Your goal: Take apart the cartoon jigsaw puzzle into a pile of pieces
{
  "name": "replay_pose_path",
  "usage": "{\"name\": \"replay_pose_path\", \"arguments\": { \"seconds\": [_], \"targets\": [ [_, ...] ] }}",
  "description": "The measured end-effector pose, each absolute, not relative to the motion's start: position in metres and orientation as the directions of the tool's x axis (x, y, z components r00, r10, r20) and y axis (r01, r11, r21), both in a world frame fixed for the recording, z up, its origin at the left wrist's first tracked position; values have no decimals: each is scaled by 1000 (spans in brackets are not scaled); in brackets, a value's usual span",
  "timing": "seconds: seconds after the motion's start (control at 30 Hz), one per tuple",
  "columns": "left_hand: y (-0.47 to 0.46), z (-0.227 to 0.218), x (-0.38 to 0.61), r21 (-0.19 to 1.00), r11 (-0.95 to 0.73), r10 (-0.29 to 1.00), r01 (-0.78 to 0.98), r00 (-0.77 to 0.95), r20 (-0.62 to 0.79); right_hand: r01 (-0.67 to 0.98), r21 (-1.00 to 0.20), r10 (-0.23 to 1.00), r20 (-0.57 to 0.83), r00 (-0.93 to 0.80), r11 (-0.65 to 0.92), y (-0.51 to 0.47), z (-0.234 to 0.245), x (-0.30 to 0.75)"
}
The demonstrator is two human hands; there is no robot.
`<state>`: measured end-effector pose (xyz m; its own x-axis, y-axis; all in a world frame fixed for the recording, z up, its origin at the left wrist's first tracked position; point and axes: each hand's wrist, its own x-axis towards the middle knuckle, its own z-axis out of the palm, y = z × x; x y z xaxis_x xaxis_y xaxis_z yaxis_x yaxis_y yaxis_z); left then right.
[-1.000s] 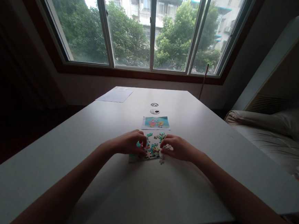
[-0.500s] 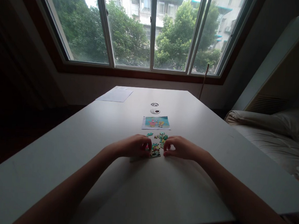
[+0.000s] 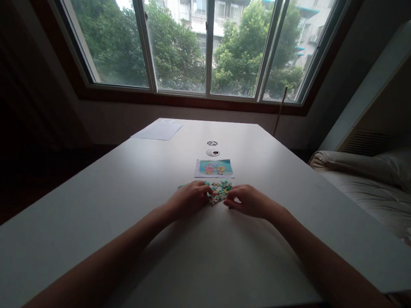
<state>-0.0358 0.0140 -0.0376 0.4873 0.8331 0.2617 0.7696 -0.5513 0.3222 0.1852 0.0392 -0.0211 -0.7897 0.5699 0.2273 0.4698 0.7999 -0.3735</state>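
A jigsaw puzzle (image 3: 219, 191) with small, multicoloured pieces lies between my two hands on the white table. My left hand (image 3: 189, 199) covers its left part, with fingers curled down onto its near edge. At the right edge, my right hand (image 3: 249, 201) has its thumb and fingers bent close together. Whatever is between those right fingertips is too small to make out. Just beyond the puzzle lies a flat picture sheet (image 3: 214, 167) with a pink and a yellow cartoon figure on blue.
Two round black-and-white discs (image 3: 212, 152) are set in line on the table (image 3: 147, 168) behind the picture. White paper (image 3: 157, 130) lies at the far left corner. A pale sofa (image 3: 363, 180) stands to the right, and a window (image 3: 210, 40) faces me.
The puzzle has shifted away from me, and its near edge has turned. My left hand has moved with it and now rests over its left part. My right hand's fingers have drawn closer together.
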Motion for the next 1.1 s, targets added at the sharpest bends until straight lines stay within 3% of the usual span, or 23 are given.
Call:
{"name": "replay_pose_path", "arguments": {
  "seconds": [0.2,0.33,0.43,0.53,0.8,1.0,1.1],
  "targets": [
    [19,-37,-43,346,-566,820,748,465,335,665,-263,713,344,-612,698,45,-30,184],
    [23,-31,-59,239,-505,857,830,447,256,569,-239,616,358,-702,787,39,-37,176],
    [26,-26,-68,160,-422,906,893,409,105,460,-219,508,288,-812,860,30,-41,168],
    [25,-21,-70,138,-396,917,908,398,16,449,-211,489,208,-847,868,23,-45,163],
    [17,-10,-71,193,-384,898,903,414,-147,592,-177,615,137,-776,787,36,-52,173],
    [12,-9,-71,262,-406,855,875,465,-229,609,-176,633,204,-746,774,44,-55,179],
    [12,-10,-70,308,-431,847,848,498,-186,561,-207,598,256,-759,801,40,-49,178]
  ]
}}
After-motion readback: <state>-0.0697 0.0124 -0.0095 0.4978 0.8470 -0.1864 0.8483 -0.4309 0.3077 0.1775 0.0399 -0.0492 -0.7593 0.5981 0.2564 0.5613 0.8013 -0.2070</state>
